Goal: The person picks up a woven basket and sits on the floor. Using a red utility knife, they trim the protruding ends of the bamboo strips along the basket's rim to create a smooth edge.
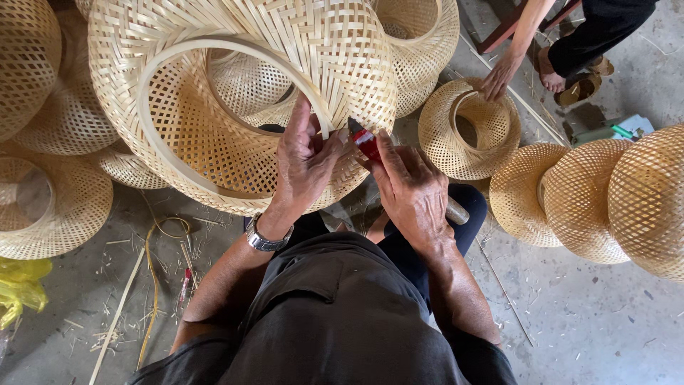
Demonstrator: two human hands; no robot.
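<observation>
The left hand pinches the rim of a large pale woven bamboo lampshade resting over the lap; the right hand, grip clenched, holds a red-handled cutting tool against that rim; a co-worker's hand touches a smaller woven shade nearby.

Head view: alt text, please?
Seen from above, a person's left hand grips the rim of a woven bamboo lampshade while the right hand holds a red-handled tool against it. More shades lie around.

Left hand fingers up; right hand in closed grip.
</observation>
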